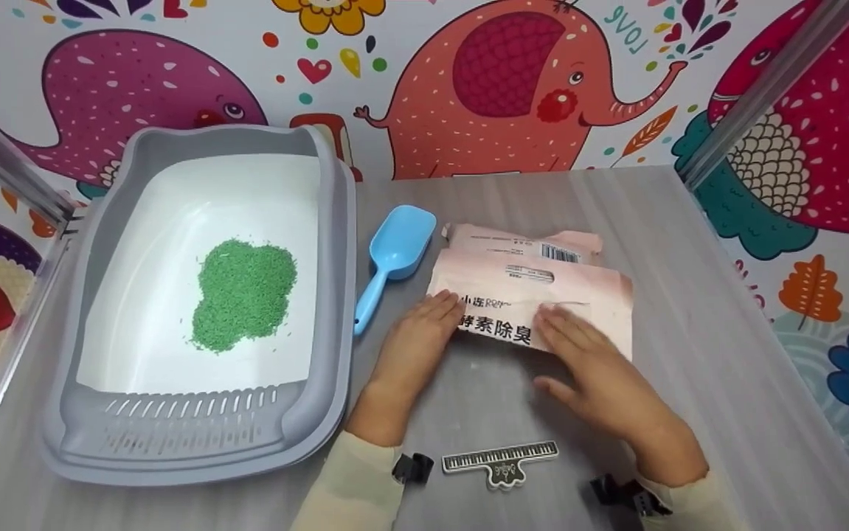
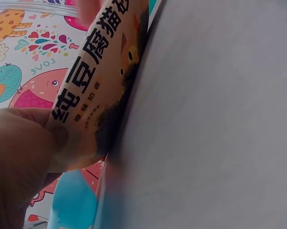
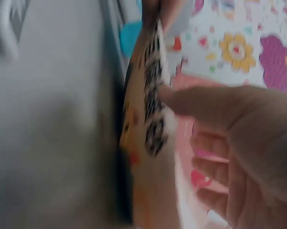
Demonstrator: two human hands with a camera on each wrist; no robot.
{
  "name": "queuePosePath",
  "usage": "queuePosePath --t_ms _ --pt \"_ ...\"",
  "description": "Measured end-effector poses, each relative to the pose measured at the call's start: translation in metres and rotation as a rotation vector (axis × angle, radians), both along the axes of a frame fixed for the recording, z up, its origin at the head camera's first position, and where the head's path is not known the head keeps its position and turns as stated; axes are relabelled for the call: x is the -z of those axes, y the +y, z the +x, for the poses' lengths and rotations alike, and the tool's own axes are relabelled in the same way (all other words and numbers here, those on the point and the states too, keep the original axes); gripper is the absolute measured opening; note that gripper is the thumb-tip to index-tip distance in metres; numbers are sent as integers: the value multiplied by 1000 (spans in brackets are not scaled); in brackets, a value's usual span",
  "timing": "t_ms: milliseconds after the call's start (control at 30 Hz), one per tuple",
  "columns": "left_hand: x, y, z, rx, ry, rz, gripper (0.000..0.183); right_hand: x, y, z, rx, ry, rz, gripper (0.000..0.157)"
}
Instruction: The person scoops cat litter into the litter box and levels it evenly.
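Observation:
A pale pink paper bag (image 1: 594,302) with black printing lies folded over on the grey table. Its lettering and an animal picture in the left wrist view mark it as a cat litter bag (image 2: 88,95). My left hand (image 1: 413,346) holds its left end, fingers on the upper face and the thumb on the printed front in the left wrist view. My right hand (image 1: 605,380) rests extended fingertips on the right part, its thumb standing apart from the bag. A blue scoop (image 1: 400,240) lies left of the bag.
A grey litter box (image 1: 337,317) with a white floor stands at the left, a heap of green pellets (image 1: 247,295) inside. A clip with a piano-key pattern (image 1: 499,459) lies near the front, between my forearms. A wall with elephant pictures (image 1: 498,81) closes off the back.

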State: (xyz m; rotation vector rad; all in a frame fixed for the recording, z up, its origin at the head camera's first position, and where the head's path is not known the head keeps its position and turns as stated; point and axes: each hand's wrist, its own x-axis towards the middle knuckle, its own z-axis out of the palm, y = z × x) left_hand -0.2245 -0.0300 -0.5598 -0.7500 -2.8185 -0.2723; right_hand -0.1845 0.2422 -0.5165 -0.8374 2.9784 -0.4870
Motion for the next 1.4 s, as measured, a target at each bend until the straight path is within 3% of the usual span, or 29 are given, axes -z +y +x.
queuePosePath --t_ms 100,233,400,600,767,1100,1233,1400 --pt "0 0 0 -2 -18 1 42 -2 -9 11 -159 23 -23 77" --pt "1 0 0 -7 -29 -5 43 4 -19 22 -367 9 -46 58" --pt "3 0 0 -4 2 14 41 21 -29 32 -510 -19 -82 50" --pt "5 1 -2 2 6 35 41 33 -37 46 -511 -45 2 59" --pt "4 0 -2 8 -15 44 42 39 -41 51 -488 -51 45 57" --pt "3 0 -1 4 0 52 41 33 -43 50 -453 -112 63 44" --pt "3 0 -1 2 8 47 40 30 -41 49 -471 -68 47 37" --pt "3 -1 -2 -2 1 36 39 27 -37 45 -520 61 -58 26"
